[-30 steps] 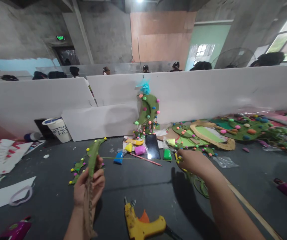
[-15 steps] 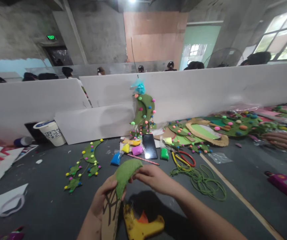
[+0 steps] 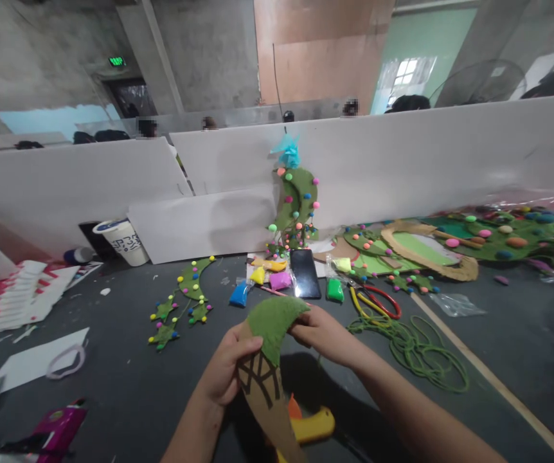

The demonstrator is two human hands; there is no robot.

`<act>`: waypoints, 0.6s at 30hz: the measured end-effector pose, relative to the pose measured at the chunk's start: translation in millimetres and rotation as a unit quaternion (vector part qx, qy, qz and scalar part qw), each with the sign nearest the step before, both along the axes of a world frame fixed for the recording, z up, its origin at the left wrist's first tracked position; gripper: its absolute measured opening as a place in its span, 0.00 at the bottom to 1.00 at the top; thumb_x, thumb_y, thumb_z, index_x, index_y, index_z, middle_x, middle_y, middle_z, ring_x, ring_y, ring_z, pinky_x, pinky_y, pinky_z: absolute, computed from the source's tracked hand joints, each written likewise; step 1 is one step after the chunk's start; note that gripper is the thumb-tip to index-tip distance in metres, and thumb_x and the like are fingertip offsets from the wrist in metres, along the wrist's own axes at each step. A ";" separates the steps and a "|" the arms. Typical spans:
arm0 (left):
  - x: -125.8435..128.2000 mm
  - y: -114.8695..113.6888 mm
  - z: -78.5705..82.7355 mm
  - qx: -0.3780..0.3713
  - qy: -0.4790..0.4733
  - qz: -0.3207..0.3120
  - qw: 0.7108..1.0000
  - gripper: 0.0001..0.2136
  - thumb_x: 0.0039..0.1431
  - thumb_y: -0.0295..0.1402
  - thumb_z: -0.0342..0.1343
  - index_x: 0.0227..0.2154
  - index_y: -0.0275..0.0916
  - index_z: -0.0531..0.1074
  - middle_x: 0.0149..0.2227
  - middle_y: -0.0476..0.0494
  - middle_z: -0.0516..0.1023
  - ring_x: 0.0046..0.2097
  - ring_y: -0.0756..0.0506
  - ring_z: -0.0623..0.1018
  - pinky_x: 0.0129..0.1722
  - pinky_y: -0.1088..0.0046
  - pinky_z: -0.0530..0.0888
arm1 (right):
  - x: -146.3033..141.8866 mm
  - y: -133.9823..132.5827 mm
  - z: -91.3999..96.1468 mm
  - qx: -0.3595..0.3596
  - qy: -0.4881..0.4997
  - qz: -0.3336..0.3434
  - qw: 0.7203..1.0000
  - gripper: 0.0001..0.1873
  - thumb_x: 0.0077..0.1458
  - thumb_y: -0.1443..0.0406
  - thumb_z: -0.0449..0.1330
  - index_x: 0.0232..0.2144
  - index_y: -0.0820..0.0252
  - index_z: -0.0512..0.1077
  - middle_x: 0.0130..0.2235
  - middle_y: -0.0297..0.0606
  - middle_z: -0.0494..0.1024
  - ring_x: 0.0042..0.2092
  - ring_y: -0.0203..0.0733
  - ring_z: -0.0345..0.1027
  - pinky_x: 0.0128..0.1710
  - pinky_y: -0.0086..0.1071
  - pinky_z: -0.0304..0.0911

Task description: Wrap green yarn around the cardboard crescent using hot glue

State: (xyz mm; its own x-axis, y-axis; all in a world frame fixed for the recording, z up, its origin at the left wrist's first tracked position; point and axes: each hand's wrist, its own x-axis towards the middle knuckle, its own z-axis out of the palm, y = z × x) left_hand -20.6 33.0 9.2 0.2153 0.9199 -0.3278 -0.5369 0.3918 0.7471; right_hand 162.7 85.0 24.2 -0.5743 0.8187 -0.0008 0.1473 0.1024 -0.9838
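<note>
Two-handed hold: cardboard crescent [image 3: 266,379] covered at one end only.
Left hand [image 3: 231,363] clamps one edge, thumb on the face; right hand [image 3: 322,333] appears to pinch the green tip. The lower length remains bare, dark-marked cardboard, held over the glue gun [image 3: 314,426]. One second earlier, the right hand was near the green clay packet [image 3: 335,290].

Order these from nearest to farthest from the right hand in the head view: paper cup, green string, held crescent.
From the right hand:
1. Held crescent, touching the hand at its green tip.
2. Green string, to the right.
3. Paper cup, far left, back.
</note>
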 end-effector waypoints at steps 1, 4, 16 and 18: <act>0.3 -0.1 -0.2 -0.001 0.009 -0.006 1.000 0.14 0.43 0.25 0.65 0.37 0.33 0.77 0.26 0.43 0.81 0.23 0.47 0.78 0.25 0.72 0.76 | 1.7 1.1 -0.3 -0.008 -0.008 -0.014 1.000 0.08 0.43 0.72 0.53 0.22 0.60 0.71 0.22 0.29 0.71 0.28 0.37 0.66 0.34 0.30 0.64; 2.1 -0.9 0.1 0.003 0.022 -0.023 0.999 0.13 0.44 0.25 0.64 0.37 0.32 0.76 0.26 0.43 0.80 0.25 0.47 0.78 0.27 0.72 0.77 | 5.3 2.9 0.7 -0.012 -0.006 -0.054 0.998 0.09 0.41 0.72 0.52 0.23 0.61 0.72 0.23 0.30 0.72 0.28 0.37 0.65 0.32 0.29 0.63; 5.9 2.5 4.5 0.004 0.055 0.021 0.998 0.14 0.44 0.28 0.65 0.36 0.32 0.75 0.26 0.43 0.80 0.24 0.48 0.77 0.27 0.73 0.75 | 15.3 6.3 -10.3 0.034 -0.053 -0.044 0.997 0.07 0.51 0.64 0.55 0.27 0.60 0.71 0.29 0.34 0.75 0.30 0.38 0.68 0.33 0.29 0.64; 6.8 3.7 3.3 0.007 0.063 0.027 0.998 0.13 0.44 0.29 0.65 0.35 0.32 0.75 0.25 0.43 0.80 0.24 0.48 0.77 0.27 0.73 0.75 | 17.1 4.0 -14.0 0.032 -0.070 -0.058 0.995 0.08 0.52 0.63 0.53 0.25 0.60 0.69 0.24 0.32 0.71 0.23 0.34 0.63 0.25 0.27 0.60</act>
State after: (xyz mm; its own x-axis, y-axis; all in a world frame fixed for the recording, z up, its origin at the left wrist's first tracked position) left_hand -13.8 36.6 12.5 0.1240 0.9336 -0.3363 -0.4584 0.3544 0.8150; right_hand 179.8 89.0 10.2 -0.4746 0.8800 -0.0210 0.2976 0.1380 -0.9447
